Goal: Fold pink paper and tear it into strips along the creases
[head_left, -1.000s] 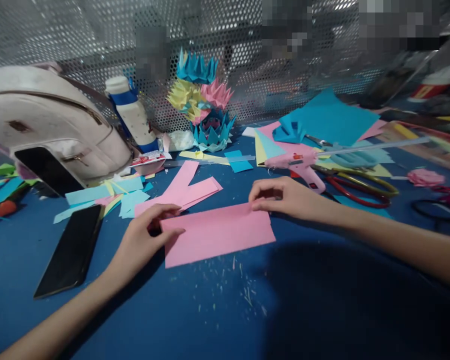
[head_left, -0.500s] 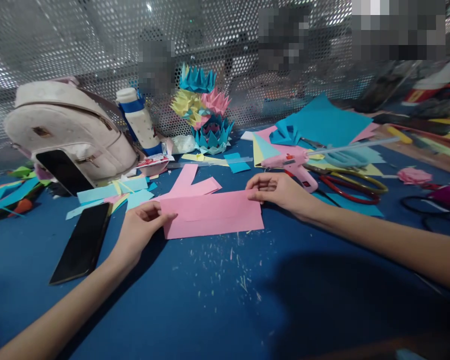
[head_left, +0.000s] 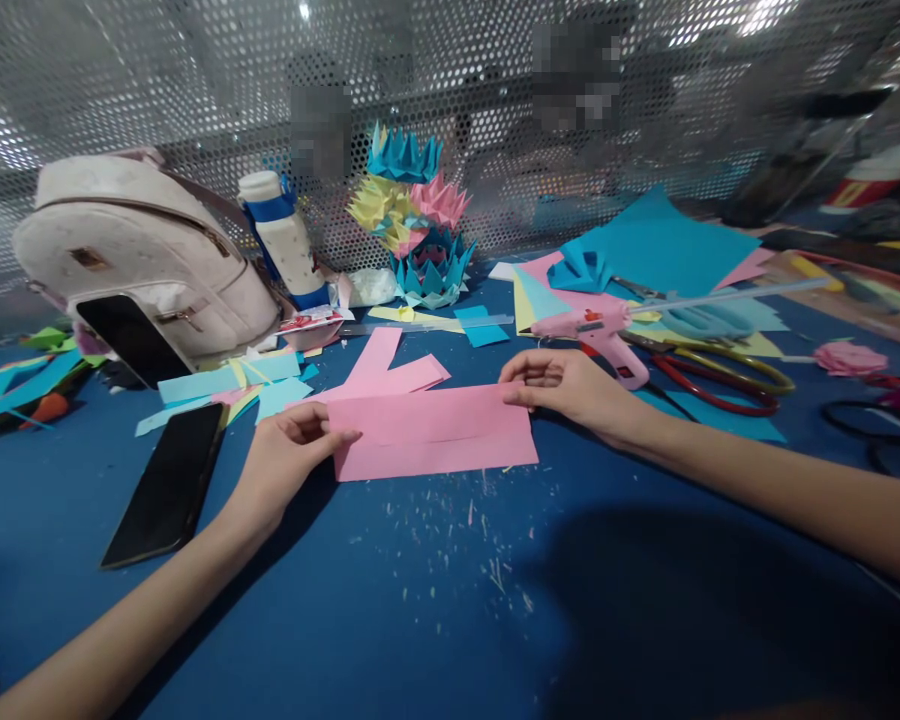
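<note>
A folded pink paper strip [head_left: 435, 430] is held level above the blue table [head_left: 420, 620], with a crease line along its length. My left hand [head_left: 289, 450] pinches its left end, thumb in front. The upper right corner is pinched by my right hand [head_left: 555, 385], its fingers curled behind the paper. Just behind the strip lie more pink paper pieces [head_left: 390, 372]. A pink glue gun [head_left: 600, 335] with a clear stick rests beyond my right hand.
Near my left forearm lies a black phone [head_left: 169, 485]. Behind stand a white backpack [head_left: 142, 260], a bottle [head_left: 281, 240] and folded paper flowers [head_left: 412, 215]. Scissors [head_left: 720, 375] and blue sheets [head_left: 652, 245] are at the right; small scraps dot the table.
The view has shifted slightly, so most things appear a little further right. Both hands keep hold of the pink strip, almost unmoved.
</note>
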The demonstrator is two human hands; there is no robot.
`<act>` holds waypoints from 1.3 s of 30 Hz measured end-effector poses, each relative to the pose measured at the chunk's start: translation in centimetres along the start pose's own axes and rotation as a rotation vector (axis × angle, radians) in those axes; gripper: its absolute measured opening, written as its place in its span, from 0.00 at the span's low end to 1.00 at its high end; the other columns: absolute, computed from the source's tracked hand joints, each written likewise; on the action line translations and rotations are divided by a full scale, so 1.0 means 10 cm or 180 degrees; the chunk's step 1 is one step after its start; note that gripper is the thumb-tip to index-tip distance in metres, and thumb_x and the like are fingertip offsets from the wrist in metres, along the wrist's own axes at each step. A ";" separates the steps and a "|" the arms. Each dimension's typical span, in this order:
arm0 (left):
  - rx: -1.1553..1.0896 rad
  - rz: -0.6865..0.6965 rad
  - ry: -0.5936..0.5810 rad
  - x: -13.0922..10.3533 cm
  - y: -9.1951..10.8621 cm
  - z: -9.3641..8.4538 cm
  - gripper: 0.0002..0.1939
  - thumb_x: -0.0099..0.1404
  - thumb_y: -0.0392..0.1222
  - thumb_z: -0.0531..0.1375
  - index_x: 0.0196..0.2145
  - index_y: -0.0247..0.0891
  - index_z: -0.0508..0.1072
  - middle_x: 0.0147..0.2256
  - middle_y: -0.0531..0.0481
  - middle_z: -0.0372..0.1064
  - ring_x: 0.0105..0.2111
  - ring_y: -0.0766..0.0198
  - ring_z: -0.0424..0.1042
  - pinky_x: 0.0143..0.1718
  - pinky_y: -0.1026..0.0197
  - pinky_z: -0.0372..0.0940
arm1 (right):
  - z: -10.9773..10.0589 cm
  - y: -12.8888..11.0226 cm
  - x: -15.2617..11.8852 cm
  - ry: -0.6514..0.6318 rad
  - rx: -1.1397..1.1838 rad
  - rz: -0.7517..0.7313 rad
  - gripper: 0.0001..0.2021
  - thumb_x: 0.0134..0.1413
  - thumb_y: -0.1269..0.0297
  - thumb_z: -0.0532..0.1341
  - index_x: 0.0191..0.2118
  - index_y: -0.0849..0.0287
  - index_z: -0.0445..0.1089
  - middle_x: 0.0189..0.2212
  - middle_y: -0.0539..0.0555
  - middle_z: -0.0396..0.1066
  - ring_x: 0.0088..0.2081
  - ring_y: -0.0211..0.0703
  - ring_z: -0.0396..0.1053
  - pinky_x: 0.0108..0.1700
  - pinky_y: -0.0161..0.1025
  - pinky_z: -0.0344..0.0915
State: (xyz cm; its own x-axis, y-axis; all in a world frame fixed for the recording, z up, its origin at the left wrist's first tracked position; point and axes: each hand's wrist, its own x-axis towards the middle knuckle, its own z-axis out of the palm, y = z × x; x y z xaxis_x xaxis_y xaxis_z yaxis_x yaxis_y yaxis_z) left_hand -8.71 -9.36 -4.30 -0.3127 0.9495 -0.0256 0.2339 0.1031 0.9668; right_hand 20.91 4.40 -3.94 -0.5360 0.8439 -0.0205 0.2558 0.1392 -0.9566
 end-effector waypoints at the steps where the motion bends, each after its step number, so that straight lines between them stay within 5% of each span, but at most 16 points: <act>1: 0.0001 0.0010 -0.0037 0.00 0.00 0.00 0.12 0.50 0.45 0.71 0.31 0.36 0.77 0.31 0.49 0.77 0.30 0.63 0.74 0.32 0.64 0.67 | 0.00 0.01 0.00 0.0010 -0.0024 -0.0006 0.16 0.39 0.54 0.72 0.32 0.57 0.73 0.28 0.51 0.73 0.31 0.40 0.70 0.37 0.40 0.68; 4: 0.0070 0.0036 -0.0035 0.00 0.01 0.00 0.13 0.54 0.46 0.70 0.34 0.37 0.80 0.35 0.47 0.79 0.34 0.61 0.74 0.36 0.63 0.68 | 0.00 0.01 0.00 0.0031 -0.0105 -0.0022 0.16 0.39 0.53 0.72 0.31 0.57 0.73 0.29 0.52 0.73 0.32 0.41 0.71 0.39 0.41 0.69; 13: 0.0051 -0.0090 0.0260 0.02 -0.04 -0.02 0.12 0.52 0.48 0.71 0.29 0.36 0.82 0.25 0.50 0.75 0.25 0.67 0.68 0.28 0.66 0.64 | 0.02 -0.01 -0.02 0.0048 -0.0193 -0.0151 0.17 0.38 0.52 0.72 0.31 0.58 0.73 0.29 0.53 0.73 0.32 0.42 0.71 0.39 0.41 0.70; 39: -0.0038 -0.0173 0.0190 0.03 -0.03 -0.01 0.11 0.51 0.48 0.71 0.28 0.37 0.82 0.25 0.50 0.75 0.26 0.68 0.69 0.30 0.67 0.67 | 0.01 0.01 -0.01 0.0025 -0.0146 -0.0063 0.13 0.39 0.58 0.72 0.32 0.58 0.73 0.30 0.51 0.73 0.33 0.40 0.70 0.39 0.38 0.68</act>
State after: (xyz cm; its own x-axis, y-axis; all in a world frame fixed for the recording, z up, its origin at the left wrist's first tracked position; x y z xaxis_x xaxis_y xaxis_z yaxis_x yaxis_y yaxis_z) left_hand -8.97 -9.16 -4.61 -0.3792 0.9231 -0.0633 0.2041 0.1502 0.9674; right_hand 20.92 4.24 -4.04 -0.5352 0.8447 0.0009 0.2819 0.1796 -0.9425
